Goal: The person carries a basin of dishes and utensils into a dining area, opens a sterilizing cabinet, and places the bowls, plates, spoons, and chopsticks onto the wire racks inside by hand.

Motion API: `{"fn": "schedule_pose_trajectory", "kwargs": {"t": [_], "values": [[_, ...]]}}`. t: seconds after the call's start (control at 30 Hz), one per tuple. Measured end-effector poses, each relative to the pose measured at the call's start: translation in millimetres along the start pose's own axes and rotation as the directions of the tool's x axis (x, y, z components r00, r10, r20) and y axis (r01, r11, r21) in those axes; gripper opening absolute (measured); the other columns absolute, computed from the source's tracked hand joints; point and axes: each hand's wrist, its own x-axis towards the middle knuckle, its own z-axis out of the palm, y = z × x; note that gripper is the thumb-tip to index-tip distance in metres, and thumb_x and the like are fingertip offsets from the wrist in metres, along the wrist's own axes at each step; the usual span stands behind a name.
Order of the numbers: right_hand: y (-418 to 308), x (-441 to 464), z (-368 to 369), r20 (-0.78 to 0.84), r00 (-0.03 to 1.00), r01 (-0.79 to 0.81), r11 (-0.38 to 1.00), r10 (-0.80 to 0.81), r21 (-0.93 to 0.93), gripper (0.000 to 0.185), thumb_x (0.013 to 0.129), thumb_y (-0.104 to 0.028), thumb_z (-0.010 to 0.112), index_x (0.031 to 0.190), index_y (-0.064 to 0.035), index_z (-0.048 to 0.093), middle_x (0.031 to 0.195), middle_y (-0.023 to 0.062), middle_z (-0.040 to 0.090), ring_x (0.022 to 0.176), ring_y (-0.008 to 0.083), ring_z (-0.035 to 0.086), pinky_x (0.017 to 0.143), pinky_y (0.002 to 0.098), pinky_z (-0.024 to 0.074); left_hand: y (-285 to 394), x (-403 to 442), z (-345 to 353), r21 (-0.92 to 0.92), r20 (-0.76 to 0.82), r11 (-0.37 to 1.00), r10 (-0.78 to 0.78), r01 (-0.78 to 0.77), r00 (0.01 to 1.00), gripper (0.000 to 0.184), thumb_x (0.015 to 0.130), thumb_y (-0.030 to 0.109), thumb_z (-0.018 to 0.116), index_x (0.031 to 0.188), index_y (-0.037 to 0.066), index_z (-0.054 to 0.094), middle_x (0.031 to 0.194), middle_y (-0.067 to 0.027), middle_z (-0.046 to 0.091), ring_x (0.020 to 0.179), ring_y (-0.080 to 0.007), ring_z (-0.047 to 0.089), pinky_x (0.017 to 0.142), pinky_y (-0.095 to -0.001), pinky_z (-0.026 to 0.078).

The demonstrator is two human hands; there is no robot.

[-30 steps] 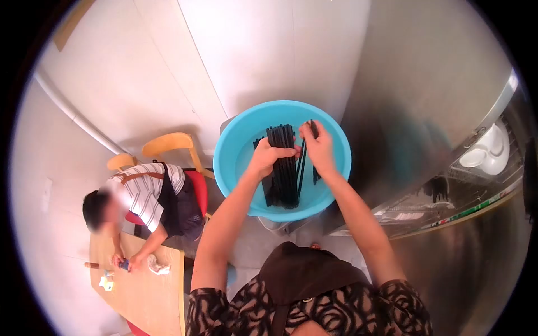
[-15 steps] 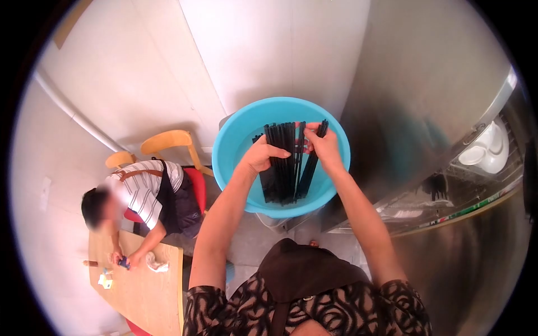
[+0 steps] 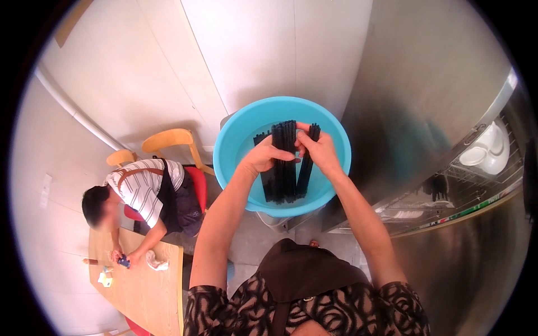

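Over the blue basin (image 3: 230, 151), my left hand (image 3: 263, 155) is closed around a thick bundle of black chopsticks (image 3: 286, 145), its thumb lying across the front. My right hand (image 3: 319, 150) grips a thinner bunch of black chopsticks (image 3: 307, 171) just to the right. The two bunches stand close together, and the fingertips of both hands nearly meet between them. More dark chopsticks (image 3: 267, 185) are behind and left of my left hand. My palms hide part of the bundles.
A seated person (image 3: 145, 185) handles a small blue object at the wooden table (image 3: 151, 297) on the left. A wooden chair (image 3: 168, 141) stands behind them. To the right is a steel cabinet (image 3: 409, 112) with racks holding white dishes (image 3: 490, 151).
My hands have come closer together. Loose chopsticks that showed between the bunches are now gathered in, and the right bunch has moved slightly left.
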Motion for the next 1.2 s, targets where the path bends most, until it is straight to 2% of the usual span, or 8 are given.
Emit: {"fn": "schedule_pose_trajectory", "kwargs": {"t": [0.17,0.47,0.67,0.7,0.73,0.97,1.1,1.2], "values": [[-5,-12,1,-0.033,0.999,0.003,0.99,0.001,0.138,0.03,0.09,-0.017,0.053,0.115,-0.0003,0.054,0.069,0.0044,0.054,0.055,0.0109,0.052,0.051,0.0259,0.0465,0,5,7,0.088,-0.397,0.988,-0.084,0.129,0.914,0.023,0.074,0.003,0.067,0.093,0.0,0.055,0.079,-0.0094,0.061,0.072,-0.0218,0.06,0.068,-0.034,0.049],[2,-40,-21,-0.244,0.969,0.011,0.977,0.043,0.213,0.027,0.086,-0.02,0.06,0.103,-0.0002,0.055,0.063,-0.0012,0.045,0.052,0.0079,0.043,0.051,0.0248,0.0376,49,0,-45,-0.443,-0.734,0.647,0.136,-0.62,0.665,0.014,0.091,0.015,0.051,0.092,0.002,0.05,0.086,-0.0102,0.057,0.081,-0.0237,0.057,0.08,-0.0406,0.048],[-5,-44,13,-0.123,0.946,0.318,0.932,-0.3,0.175,0.046,0.074,-0.001,0.071,0.115,0.0001,0.05,0.107,0.0057,0.054,0.086,0.0091,0.053,0.077,0.0251,0.0452,-16,-23,21,0.702,-0.41,0.71,0.473,-0.062,0.779,0.011,0.086,0.0,0.05,0.097,-0.001,0.052,0.094,-0.008,0.057,0.099,-0.0223,0.056,0.085,-0.0317,0.047],[-3,-41,14,-0.129,0.945,0.321,0.931,-0.301,0.174,0.046,0.074,-0.001,0.071,0.115,0.0001,0.05,0.107,0.0057,0.054,0.086,0.0091,0.053,0.077,0.0251,0.0452,-40,-8,-3,-0.085,-0.694,0.979,0.075,-0.184,0.716,0.011,0.086,0.001,0.05,0.096,-0.003,0.052,0.094,-0.0104,0.058,0.097,-0.0241,0.057,0.084,-0.0333,0.048],[2,-36,14,-0.159,0.929,0.356,0.924,-0.333,0.141,0.041,0.075,-0.001,0.069,0.113,0.0001,0.051,0.107,0.006,0.054,0.089,0.0097,0.054,0.077,0.0254,0.0454,-57,5,-20,-0.784,-0.567,0.533,-0.406,-0.318,0.717,0.012,0.085,0.002,0.05,0.095,-0.004,0.052,0.094,-0.0127,0.058,0.096,-0.0258,0.058,0.083,-0.0348,0.049],[-7,-28,15,-0.189,0.923,0.375,0.895,-0.335,0.244,0.011,0.084,-0.004,0.059,0.087,-0.002,0.049,0.069,0.0014,0.053,0.063,0.0081,0.054,0.063,0.022,0.0456,-45,-4,50,-0.778,-0.59,0.586,-0.558,-0.227,0.584,0.027,0.087,0.024,0.055,0.093,-0.002,0.052,0.087,-0.0125,0.06,0.074,-0.0235,0.061,0.06,-0.029,0.053],[-15,-20,3,-0.221,0.914,0.378,0.913,-0.341,0.155,0.011,0.085,-0.006,0.058,0.085,-0.0027,0.047,0.066,0.0002,0.05,0.06,0.006,0.049,0.055,0.0217,0.0409,-40,-22,27,-0.751,-0.095,0.536,-0.666,0.386,0.74,0.049,0.082,0.052,0.057,0.086,0.003,0.054,0.066,-0.0062,0.058,0.05,-0.0168,0.055,0.042,-0.0225,0.042],[-17,-16,-3,-0.18,0.922,0.357,0.933,-0.344,0.046,0.01,0.086,-0.005,0.057,0.084,-0.0027,0.048,0.066,0.0009,0.051,0.06,0.0073,0.049,0.057,0.0226,0.0413,-20,-25,30,0.029,-0.519,0.835,-0.457,0.549,0.722,0.042,0.077,0.04,0.069,0.09,0.002,0.055,0.072,-0.006,0.058,0.061,-0.0167,0.057,0.052,-0.0244,0.044]]}}
